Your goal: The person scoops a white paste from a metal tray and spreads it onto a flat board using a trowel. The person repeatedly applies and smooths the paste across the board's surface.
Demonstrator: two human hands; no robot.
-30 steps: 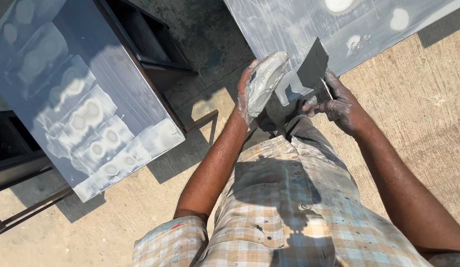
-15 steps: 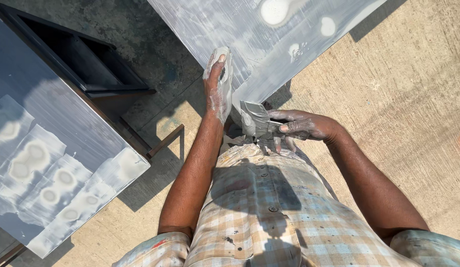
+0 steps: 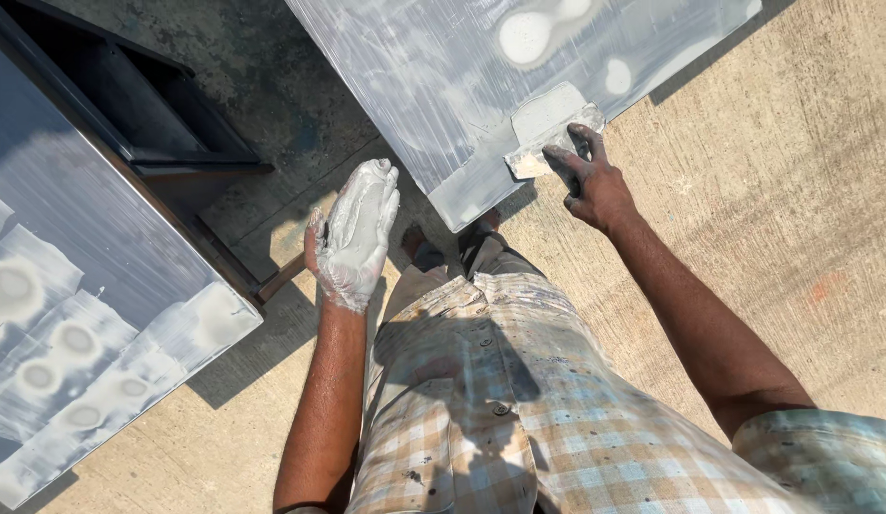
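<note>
Our right hand (image 3: 595,186) grips a putty knife (image 3: 549,145), pressing it flat on the grey panel (image 3: 433,86) near its lower edge. Our left hand (image 3: 355,233), putty-caked, hangs open. Several patches are filled; bare areas remain.

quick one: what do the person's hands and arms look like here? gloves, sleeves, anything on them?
No gloves. The left hand is caked in pale grey-white putty over palm and fingers, rough and crusted, ending at the wrist. The right hand is bare, with only grey smears on the fingers. Both forearms are bare. Short sleeves of a pale plaid shirt, beige and light blue checks flecked with dark specks. No watch or rings visible.
</note>
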